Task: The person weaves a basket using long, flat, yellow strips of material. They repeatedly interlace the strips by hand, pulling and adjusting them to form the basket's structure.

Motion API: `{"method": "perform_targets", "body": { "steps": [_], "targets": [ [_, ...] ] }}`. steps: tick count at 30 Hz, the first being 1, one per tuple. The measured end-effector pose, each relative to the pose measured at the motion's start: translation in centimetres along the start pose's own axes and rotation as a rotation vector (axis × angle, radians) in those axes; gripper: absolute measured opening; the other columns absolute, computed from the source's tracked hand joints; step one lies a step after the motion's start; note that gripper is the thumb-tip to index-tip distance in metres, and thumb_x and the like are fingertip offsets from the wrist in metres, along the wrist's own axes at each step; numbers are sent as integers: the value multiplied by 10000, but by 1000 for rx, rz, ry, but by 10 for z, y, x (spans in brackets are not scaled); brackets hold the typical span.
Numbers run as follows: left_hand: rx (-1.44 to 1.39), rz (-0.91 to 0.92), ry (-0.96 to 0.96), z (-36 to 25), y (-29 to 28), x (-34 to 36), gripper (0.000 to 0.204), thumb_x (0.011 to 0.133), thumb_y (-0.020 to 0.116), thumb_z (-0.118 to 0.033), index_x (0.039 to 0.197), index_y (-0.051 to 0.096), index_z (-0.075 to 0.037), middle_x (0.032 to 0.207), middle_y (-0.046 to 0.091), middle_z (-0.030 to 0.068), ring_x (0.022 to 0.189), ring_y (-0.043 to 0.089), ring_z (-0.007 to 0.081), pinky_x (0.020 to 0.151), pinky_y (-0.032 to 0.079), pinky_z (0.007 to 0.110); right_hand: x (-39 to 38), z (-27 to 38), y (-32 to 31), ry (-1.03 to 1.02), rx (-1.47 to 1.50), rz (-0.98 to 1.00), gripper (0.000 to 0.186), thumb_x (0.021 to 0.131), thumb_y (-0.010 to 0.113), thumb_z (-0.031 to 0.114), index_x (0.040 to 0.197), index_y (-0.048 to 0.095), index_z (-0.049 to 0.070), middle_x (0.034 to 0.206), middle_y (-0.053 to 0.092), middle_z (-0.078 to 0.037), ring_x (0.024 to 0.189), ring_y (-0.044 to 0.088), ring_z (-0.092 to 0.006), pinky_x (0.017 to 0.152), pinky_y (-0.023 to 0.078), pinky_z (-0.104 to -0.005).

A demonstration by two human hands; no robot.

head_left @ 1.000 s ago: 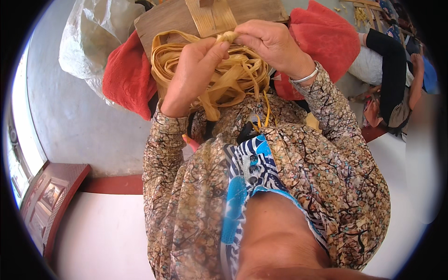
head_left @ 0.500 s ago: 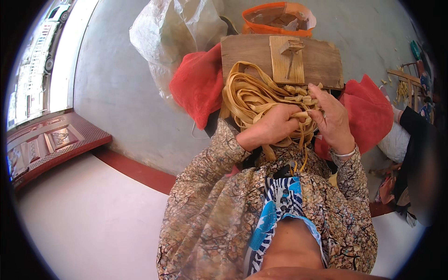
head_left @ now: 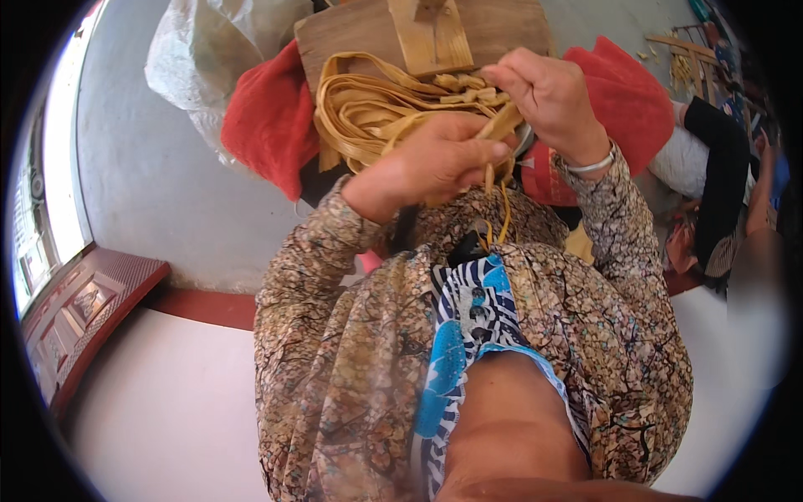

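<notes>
My left hand [head_left: 431, 163] is closed around a pale yellow flat strip [head_left: 500, 121] at the lower side of a loose coil of similar strips [head_left: 364, 109]. My right hand [head_left: 548, 105], with a bracelet at the wrist, is higher and to the right, fingers pinched on the strip near short knotted pieces [head_left: 464, 84]. The coil lies against a wooden board [head_left: 343, 42] with a lighter wooden piece [head_left: 422, 38] on it. Part of the coil is hidden behind my left hand.
Red cloths [head_left: 263, 125] [head_left: 623, 109] flank the board. A translucent plastic bag [head_left: 196, 84] lies at upper left, by a doorway with a carved door [head_left: 92, 309]. At right another person's black-clothed limb [head_left: 711, 159] and arm show beside a wooden rack [head_left: 686, 58].
The camera view has shifted. A second ago both hands met at a knot; now my left hand is lower. Since half a second ago my right hand has moved up and its fingers have closed.
</notes>
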State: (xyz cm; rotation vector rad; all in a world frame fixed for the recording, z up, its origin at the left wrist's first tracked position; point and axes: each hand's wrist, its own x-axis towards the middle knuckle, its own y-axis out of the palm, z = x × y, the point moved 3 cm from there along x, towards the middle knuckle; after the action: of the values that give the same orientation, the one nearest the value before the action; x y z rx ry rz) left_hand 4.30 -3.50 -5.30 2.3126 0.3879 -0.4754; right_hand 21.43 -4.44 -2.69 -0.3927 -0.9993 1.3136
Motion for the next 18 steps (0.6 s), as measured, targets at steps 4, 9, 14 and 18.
{"method": "perform_targets", "body": {
  "steps": [4, 9, 14, 18],
  "targets": [
    [528, -393, 486, -38, -37, -13, 266, 981, 551, -207, 1083, 666, 10, 666, 512, -82, 575, 423, -3, 508, 330, 161, -16, -1, 7, 203, 369, 353, 209, 918, 614, 213, 809, 669, 43, 598, 563, -74, 537, 559, -157, 500, 432, -316],
    [255, -178, 434, -39, -27, -1, 381, 1005, 499, -293, 962, 691, 34, 733, 632, -9, 682, 559, 47, 604, 450, 200, -17, 76, -1, 303, 1208, 253, 167, 927, 588, 75, 1037, 692, 5, 747, 626, -14, 688, 568, -64, 559, 443, -226],
    [-129, -452, 480, -9, -23, 18, 419, 1016, 465, -318, 911, 665, 35, 661, 592, -6, 557, 508, 56, 500, 388, 199, -27, 51, 22, 567, 1583, 182, 213, 947, 598, 110, 1122, 691, 33, 759, 628, 19, 570, 514, -20, 490, 407, -169],
    [5, -428, 485, -7, -41, 47, 354, 1001, 494, -262, 908, 660, 37, 680, 606, 3, 587, 528, 68, 531, 416, 215, -34, 46, 25, 598, 1570, 334, 212, 961, 585, 137, 1093, 703, 20, 739, 637, 23, 588, 528, -15, 501, 416, -166]
  ]
}}
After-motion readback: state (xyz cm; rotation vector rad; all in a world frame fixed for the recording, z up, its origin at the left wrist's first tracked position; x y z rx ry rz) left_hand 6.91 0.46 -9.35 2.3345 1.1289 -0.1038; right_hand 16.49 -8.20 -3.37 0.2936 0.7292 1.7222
